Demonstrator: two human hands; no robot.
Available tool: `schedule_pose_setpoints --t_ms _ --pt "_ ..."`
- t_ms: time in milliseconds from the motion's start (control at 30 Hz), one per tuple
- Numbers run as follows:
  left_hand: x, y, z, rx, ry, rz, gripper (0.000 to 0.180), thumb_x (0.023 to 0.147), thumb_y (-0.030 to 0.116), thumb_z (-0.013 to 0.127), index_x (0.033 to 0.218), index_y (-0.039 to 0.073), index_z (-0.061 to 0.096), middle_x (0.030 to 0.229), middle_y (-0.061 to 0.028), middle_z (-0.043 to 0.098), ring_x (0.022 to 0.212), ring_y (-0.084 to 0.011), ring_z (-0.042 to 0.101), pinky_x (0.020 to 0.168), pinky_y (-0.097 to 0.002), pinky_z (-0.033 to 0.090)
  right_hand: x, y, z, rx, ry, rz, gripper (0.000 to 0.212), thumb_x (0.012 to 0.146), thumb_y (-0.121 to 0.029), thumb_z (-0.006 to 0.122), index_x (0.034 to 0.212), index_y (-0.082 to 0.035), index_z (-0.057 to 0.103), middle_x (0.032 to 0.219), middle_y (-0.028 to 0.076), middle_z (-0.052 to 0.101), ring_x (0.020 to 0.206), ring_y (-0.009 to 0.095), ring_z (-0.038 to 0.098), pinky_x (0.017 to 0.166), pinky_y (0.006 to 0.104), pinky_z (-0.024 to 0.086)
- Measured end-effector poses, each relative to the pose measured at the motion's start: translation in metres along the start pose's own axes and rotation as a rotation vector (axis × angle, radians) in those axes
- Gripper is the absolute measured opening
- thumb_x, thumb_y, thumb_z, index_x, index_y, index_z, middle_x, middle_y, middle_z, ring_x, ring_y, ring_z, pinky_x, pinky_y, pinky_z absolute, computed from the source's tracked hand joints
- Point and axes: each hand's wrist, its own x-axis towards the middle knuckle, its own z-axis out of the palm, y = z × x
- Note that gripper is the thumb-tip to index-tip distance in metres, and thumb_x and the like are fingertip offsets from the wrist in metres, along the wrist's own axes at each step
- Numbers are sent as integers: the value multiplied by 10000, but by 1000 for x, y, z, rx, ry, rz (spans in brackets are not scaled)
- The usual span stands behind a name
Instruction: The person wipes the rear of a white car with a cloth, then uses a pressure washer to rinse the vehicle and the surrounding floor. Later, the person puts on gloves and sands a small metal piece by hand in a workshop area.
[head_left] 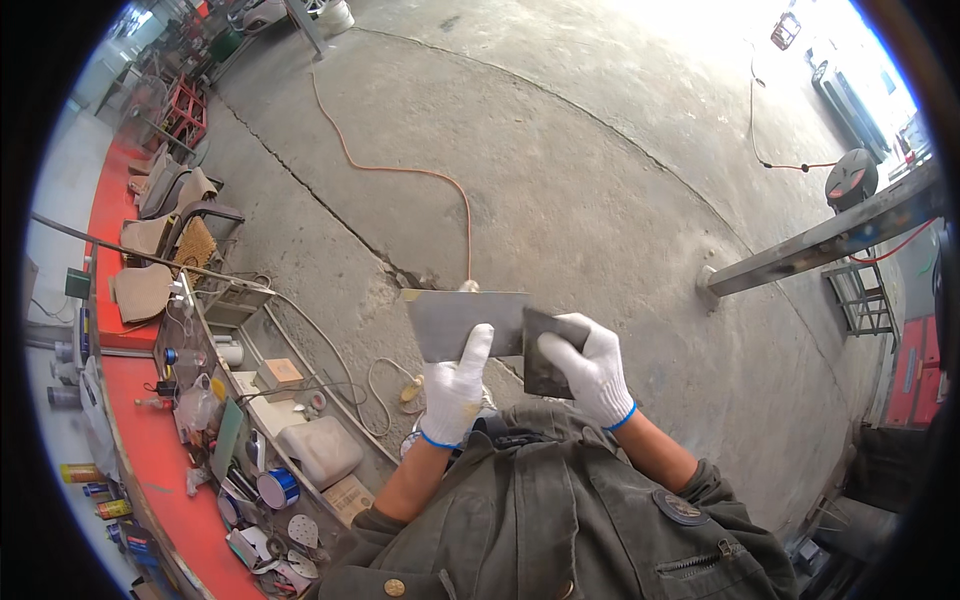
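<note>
My left hand [456, 385], in a white knit glove with a blue cuff, grips a light grey rectangular flat sheet [455, 318], with the thumb lying on its face. In the same kind of glove, my right hand [594, 370] holds a smaller dark grey rectangular flat piece [541, 345], thumb across its face. That piece stands upright at the sheet's right edge, overlapping or touching it. Both are held in front of my dark green jacket, above the floor. The fingers behind the sheet and the dark piece are mostly hidden.
A workbench with a red top [150, 420] runs along the left, crowded with tools, a blue-and-white tape-like roll [278, 488] and a white plastic canister [322, 452]. An orange cord [400, 170] crosses the cracked concrete floor. A metal post [790, 255] stands at right.
</note>
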Motion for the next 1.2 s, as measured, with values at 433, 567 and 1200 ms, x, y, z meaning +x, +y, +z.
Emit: schedule_pose_setpoints --t_ms 433,567,1200 --pt "-20 1 -9 202 -291 -193 378 925 87 649 1265 -45 552 974 -64 690 856 -105 629 737 -265 510 4 1 24 -100 200 -190 225 856 -141 675 991 38 661 823 84 687 783 109 604 711 283 498" --pt "-22 1 -16 240 -286 -284 342 929 73 627 1239 -64 578 1049 -78 675 928 -96 606 812 -270 499 3 -5 21 -159 174 -137 220 858 -142 673 990 34 665 815 85 688 762 107 606 697 283 499" --pt "-26 31 5 633 -10 170 293 967 112 549 1218 -39 562 925 -211 694 819 -252 709 719 -336 539 -9 -22 34 -274 102 -269 194 870 -127 661 999 18 664 803 165 693 720 155 673 668 315 524"
